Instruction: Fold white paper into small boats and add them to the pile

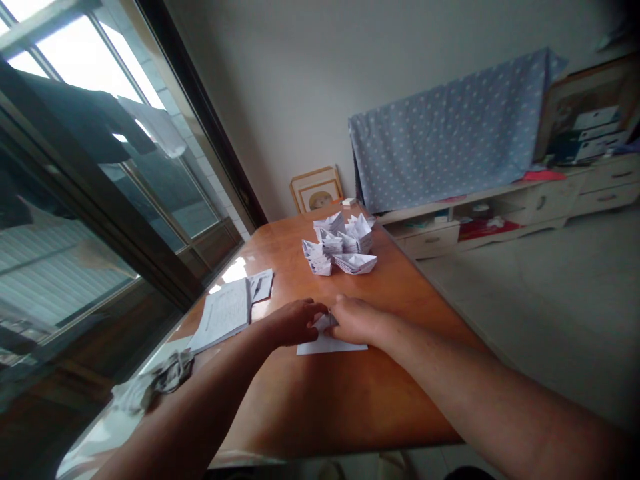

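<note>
I find my left grip [299, 321] and right grip [357, 320] half-curled over the far part of the white paper [333, 345] on the worktop [295, 400], apparently steadying it, whether pinching I cannot tell, with folded papers [345, 244] grouped farther off, presumably for clearance.
</note>
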A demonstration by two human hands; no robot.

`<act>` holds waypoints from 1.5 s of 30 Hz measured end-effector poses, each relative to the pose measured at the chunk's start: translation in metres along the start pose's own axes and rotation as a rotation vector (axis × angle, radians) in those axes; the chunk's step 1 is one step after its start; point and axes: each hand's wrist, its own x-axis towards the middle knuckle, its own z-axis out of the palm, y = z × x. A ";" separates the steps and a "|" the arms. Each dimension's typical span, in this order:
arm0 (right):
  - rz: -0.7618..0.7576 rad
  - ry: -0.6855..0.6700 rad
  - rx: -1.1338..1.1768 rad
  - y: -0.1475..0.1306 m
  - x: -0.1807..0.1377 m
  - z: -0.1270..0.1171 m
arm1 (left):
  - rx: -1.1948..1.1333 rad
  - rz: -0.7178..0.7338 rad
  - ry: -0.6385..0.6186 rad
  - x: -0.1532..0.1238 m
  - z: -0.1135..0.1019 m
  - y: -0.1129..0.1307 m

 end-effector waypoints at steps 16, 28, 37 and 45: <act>0.083 -0.001 -0.022 -0.003 0.000 0.000 | 0.061 0.011 0.099 -0.028 0.005 0.005; 0.053 -0.014 -0.042 -0.002 0.000 0.001 | 0.099 0.015 0.093 -0.051 0.003 0.010; 0.049 -0.022 -0.064 -0.001 0.001 0.002 | 0.070 -0.029 0.107 -0.060 0.007 0.010; 0.019 -0.028 -0.090 -0.001 0.002 0.002 | 0.006 -0.058 0.138 -0.067 0.010 0.009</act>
